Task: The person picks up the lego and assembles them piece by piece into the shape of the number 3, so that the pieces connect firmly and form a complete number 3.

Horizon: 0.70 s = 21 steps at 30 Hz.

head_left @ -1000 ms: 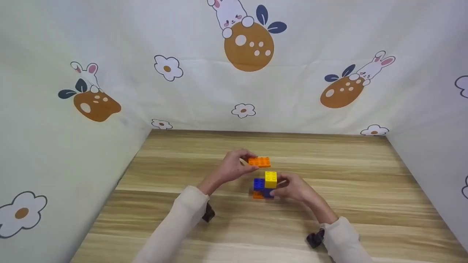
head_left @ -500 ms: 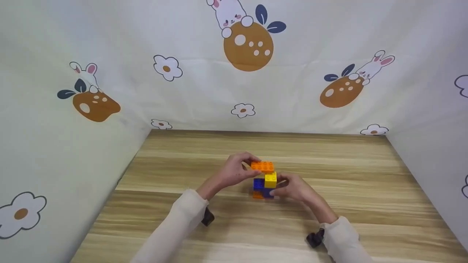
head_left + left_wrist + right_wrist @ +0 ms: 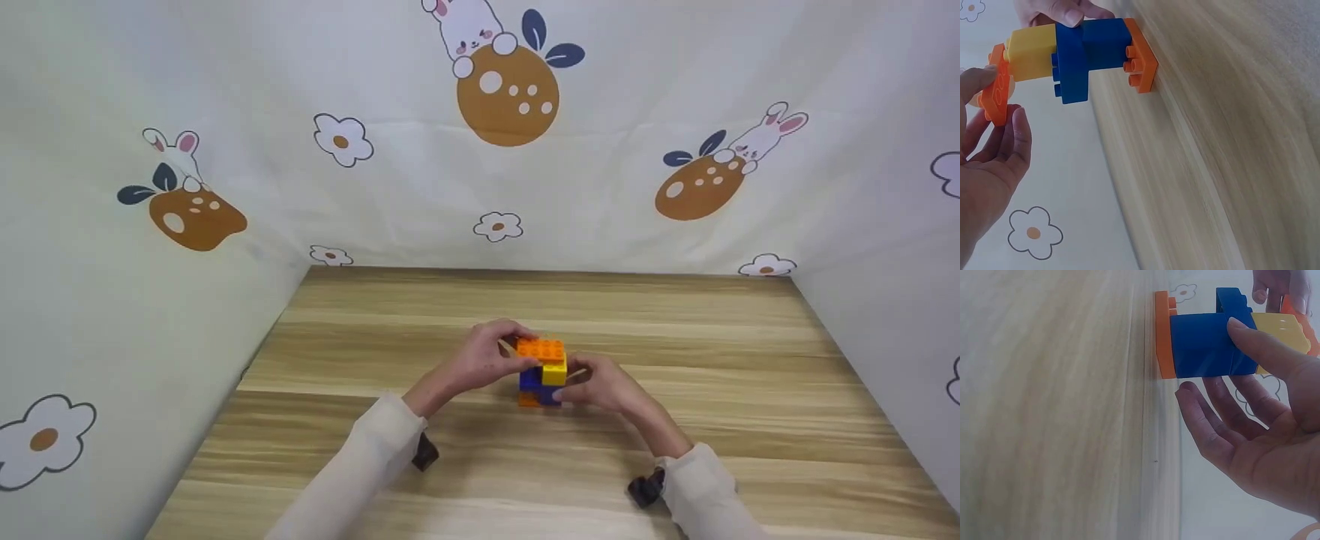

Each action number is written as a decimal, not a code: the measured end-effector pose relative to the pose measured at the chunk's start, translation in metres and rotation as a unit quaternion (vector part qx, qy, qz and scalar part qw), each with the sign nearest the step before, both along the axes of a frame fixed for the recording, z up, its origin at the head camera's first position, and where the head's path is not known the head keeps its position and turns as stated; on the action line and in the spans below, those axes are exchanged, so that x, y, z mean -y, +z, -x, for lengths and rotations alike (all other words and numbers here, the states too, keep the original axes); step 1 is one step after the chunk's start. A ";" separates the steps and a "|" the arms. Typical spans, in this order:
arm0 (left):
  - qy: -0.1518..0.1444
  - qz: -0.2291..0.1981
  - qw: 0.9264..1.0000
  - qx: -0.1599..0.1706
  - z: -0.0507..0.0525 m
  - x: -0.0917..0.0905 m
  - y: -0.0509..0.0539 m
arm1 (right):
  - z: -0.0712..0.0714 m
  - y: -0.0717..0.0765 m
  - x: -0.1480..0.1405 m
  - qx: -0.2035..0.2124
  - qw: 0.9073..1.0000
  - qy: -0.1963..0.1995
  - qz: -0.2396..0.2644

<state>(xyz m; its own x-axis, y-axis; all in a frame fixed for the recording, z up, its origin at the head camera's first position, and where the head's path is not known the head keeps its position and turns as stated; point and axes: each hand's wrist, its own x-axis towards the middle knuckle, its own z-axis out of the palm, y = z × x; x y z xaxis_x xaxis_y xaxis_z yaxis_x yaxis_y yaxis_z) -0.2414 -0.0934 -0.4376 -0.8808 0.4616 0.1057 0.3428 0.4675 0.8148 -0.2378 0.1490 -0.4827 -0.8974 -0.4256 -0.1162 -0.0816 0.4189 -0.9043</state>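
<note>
A small tower of toy building bricks stands on the table: a flat orange brick (image 3: 1148,62) at the bottom, blue bricks (image 3: 1107,44) above it, then a yellow brick (image 3: 554,373). My left hand (image 3: 484,356) pinches a second flat orange brick (image 3: 541,349) between thumb and fingers, level on top of the yellow one. In the left wrist view this orange brick meets the yellow brick's studs at a slight tilt; whether it is pressed home I cannot tell. My right hand (image 3: 604,385) holds the tower from the right, its thumb (image 3: 1258,343) on the upper blue brick.
The wood-grain table (image 3: 360,315) is bordered by a pale printed cloth (image 3: 405,187) at the back and both sides. A dark camera mount sits at each wrist, the left (image 3: 425,452) and the right (image 3: 646,489), close above the tabletop.
My left hand has brought the flat orange brick toward me and slightly right, from behind the tower onto the yellow brick. The right hand keeps its hold in the same place.
</note>
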 end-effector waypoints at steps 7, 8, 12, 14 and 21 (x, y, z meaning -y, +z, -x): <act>-0.001 -0.006 1.000 0.015 0.000 -0.002 -0.002 | -0.001 0.003 0.001 0.000 1.000 -0.002 0.001; -0.001 -0.008 1.000 0.017 0.000 -0.002 -0.002 | -0.001 0.002 0.001 0.000 1.000 -0.002 0.001; -0.001 -0.010 1.000 0.021 -0.001 -0.003 -0.003 | 0.000 0.002 0.000 -0.001 1.000 0.000 -0.001; -0.003 -0.013 1.000 0.020 -0.001 -0.003 -0.003 | 0.001 0.001 0.000 -0.003 1.000 0.002 0.001; -0.007 -0.017 1.000 0.018 -0.001 -0.004 -0.004 | 0.000 0.001 0.000 -0.004 1.000 0.008 0.010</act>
<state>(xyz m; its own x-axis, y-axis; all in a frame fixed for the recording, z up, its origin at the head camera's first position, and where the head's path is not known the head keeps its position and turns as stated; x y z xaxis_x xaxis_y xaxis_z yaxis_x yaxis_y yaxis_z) -0.2400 -0.0895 -0.4415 -0.8777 0.4705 0.0908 0.3199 0.4341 0.8422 -0.2374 0.1490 -0.4819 -0.8913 -0.4420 -0.1011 -0.0945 0.3991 -0.9120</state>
